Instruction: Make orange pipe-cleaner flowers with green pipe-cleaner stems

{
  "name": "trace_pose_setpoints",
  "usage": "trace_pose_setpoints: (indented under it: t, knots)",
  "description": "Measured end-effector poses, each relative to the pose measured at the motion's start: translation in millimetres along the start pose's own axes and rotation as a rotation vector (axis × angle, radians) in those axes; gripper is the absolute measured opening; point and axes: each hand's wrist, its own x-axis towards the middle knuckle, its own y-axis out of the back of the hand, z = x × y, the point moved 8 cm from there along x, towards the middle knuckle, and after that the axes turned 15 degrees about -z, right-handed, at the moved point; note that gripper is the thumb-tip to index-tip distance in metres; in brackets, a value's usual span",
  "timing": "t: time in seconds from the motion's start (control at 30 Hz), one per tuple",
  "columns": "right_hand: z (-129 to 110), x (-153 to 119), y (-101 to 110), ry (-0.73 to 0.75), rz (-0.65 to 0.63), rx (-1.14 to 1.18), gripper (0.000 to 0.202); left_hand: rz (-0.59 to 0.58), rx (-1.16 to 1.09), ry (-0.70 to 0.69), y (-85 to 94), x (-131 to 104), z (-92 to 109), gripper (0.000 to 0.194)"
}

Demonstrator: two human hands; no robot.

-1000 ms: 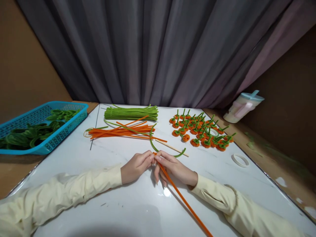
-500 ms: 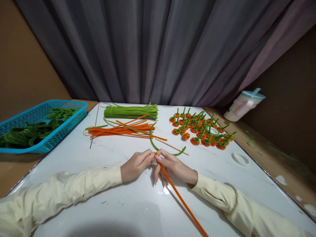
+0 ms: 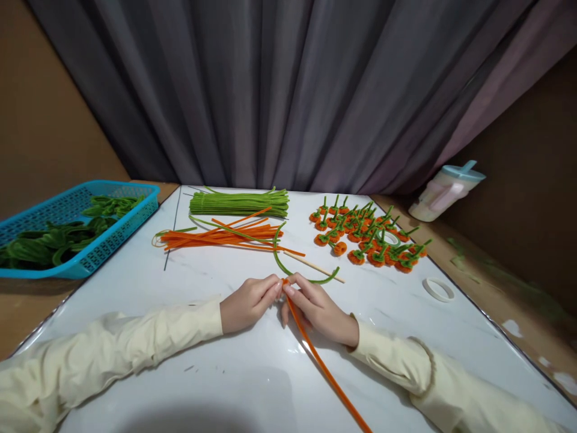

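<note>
An orange pipe cleaner (image 3: 325,371) runs from between my fingertips down toward the front of the table. My left hand (image 3: 252,302) pinches its upper end, where a small bent bit of orange shows. Right against it, my right hand (image 3: 321,310) grips the same pipe cleaner between thumb and forefinger, other fingers curled beneath. Just beyond the hands lie a curved green pipe cleaner (image 3: 280,262) and a thin wooden stick (image 3: 311,266). Farther back are a loose pile of orange pipe cleaners (image 3: 220,239) and a thick bundle of green pipe cleaners (image 3: 238,204).
Several small orange pumpkin-like pieces with green stems (image 3: 356,255) stand at the back right. A white tape ring (image 3: 439,290) lies near the right edge. A blue basket (image 3: 85,264) holding green pieces sits at left; a lidded cup (image 3: 444,192) stands at far right.
The free end of the orange pipe cleaner has swung slightly left and bends more. My right hand's lower fingers have curled in. My left hand stays in place.
</note>
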Motion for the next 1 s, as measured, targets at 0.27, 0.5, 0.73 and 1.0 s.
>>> trace_pose_setpoints:
  t: [0.27, 0.5, 0.73, 1.0]
  knots:
    - [-13, -6, 1, -0.01, 0.17, -0.486, 0.02, 0.033, 0.058, -0.022, 1.3, -1, 0, 0.024]
    - [-5, -6, 0, -0.097, 0.173, -0.647, 0.017, 0.045, 0.111, 0.0, 3.0, -2, 2, 0.024]
    - [-10, -5, -2, 0.014, 0.102, -0.638, 0.019, 0.063, 0.557, -0.2, 5.8, -4, 16, 0.025]
    - [-11, -7, -8, 0.053, 0.056, -0.776, 0.021, 0.017, 0.596, -0.169, -1.5, -8, -12, 0.012]
